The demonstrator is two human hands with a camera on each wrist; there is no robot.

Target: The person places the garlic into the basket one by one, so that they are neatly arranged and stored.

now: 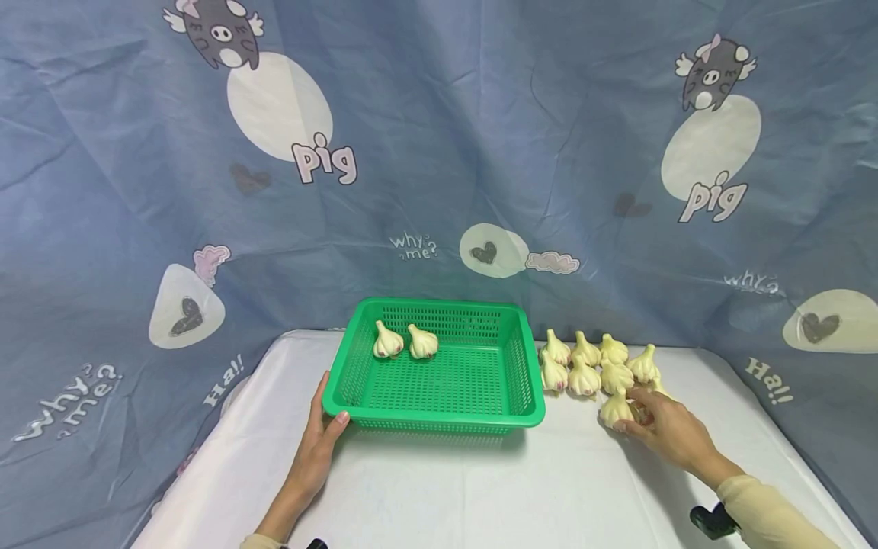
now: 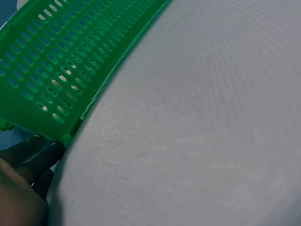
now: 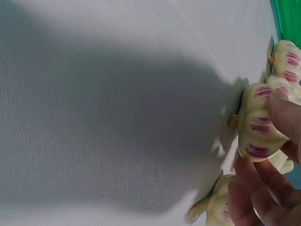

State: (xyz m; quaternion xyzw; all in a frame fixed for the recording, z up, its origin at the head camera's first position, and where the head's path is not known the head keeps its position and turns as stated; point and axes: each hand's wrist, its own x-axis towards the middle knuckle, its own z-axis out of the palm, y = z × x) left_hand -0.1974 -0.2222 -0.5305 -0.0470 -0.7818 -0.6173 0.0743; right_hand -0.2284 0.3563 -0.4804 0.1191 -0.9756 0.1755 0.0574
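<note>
A green plastic basket [image 1: 439, 418] with slotted walls stands on the white cloth, holding two garlic bulbs [image 1: 388, 343] at its back left. My left hand [image 1: 318, 435] holds the basket's front left corner, thumb at the front rim and fingers along the left side. In the left wrist view, its fingers [image 2: 40, 162] touch the basket's lower corner. To the right of the basket, my right hand [image 1: 668, 427] pinches a garlic bulb [image 3: 258, 125] between thumb and fingers. This purple-streaked bulb is nearest me in a cluster of several garlic bulbs [image 1: 583, 377]; the hand partly hides others.
White cloth [image 1: 439, 488] covers the table in front of the basket. A blue printed curtain [image 1: 425, 191] hangs right behind the table and along both sides. The cluster's left bulbs sit close against the basket's right wall.
</note>
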